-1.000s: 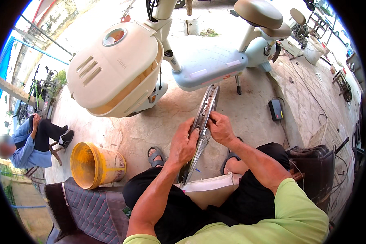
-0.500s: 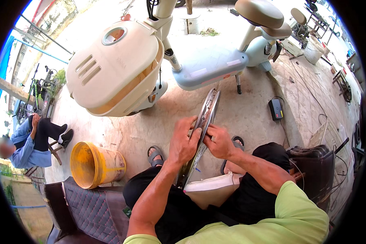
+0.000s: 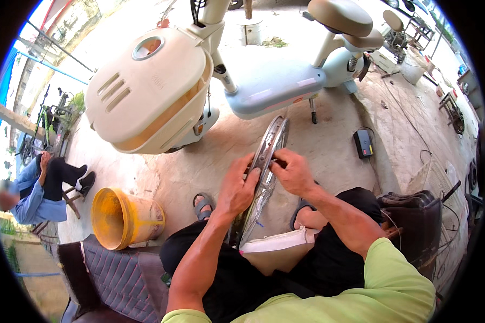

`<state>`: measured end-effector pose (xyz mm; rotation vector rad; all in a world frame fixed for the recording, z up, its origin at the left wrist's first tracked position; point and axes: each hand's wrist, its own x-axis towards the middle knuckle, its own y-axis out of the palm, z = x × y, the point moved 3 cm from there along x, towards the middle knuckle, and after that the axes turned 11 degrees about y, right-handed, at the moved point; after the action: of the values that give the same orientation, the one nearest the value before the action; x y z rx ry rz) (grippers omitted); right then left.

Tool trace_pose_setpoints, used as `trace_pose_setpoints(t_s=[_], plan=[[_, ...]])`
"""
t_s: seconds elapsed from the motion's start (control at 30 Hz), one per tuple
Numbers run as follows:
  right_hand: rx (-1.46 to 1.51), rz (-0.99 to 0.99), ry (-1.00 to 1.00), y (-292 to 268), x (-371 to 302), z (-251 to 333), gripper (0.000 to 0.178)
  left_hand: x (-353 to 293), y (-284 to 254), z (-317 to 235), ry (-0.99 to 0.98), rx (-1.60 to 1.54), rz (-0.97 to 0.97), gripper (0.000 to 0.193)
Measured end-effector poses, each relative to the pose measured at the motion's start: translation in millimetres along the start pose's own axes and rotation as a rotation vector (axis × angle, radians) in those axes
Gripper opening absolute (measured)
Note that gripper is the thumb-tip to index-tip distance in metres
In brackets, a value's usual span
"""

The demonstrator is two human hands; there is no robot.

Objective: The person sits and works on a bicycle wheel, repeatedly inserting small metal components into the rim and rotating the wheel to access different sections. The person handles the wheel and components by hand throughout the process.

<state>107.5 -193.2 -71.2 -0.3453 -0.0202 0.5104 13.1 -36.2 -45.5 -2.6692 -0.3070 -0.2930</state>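
You hold a metal wheel rim (image 3: 265,149) tilted between your hands, the left hand (image 3: 237,188) closed on its left side, the right hand (image 3: 293,173) bunched at its right edge, its exact pinch unclear; the rim extends beyond both grips, its lower end near your black trousers (image 3: 221,274).

Bright daylight, glare bleaching the upper ground (image 3: 293,27), softer shade beneath the scooter (image 3: 275,91), fisheye-curved edges, black corners

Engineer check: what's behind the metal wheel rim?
Behind the metal wheel rim, concrete floor shows past the upper end. Whatever lies directly behind the metal, the left hand and right hand is covered.
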Motion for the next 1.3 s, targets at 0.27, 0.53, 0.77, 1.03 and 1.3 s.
trace_pose_setpoints(t_s=[0.27,0.53,0.77,1.03,1.3], plan=[[0.052,0.051,-0.211,18,12,-2,0.015,1,-4,-2,-0.022,0.020,-0.012,0.038],[-0.047,-0.085,-0.299,20,11,-11,0.013,3,-1,0,-0.030,-0.013,-0.003,0.038],[-0.070,-0.153,-0.231,27,5,-14,0.012,1,2,4,-0.061,-0.040,-0.018,0.040],[0.139,0.102,0.026,37,7,-23,0.024,-1,2,3,-0.067,-0.027,-0.008,0.041],[0.255,0.081,0.055,42,1,-24,0.021,-3,-1,-2,0.021,-0.005,0.012,0.042]])
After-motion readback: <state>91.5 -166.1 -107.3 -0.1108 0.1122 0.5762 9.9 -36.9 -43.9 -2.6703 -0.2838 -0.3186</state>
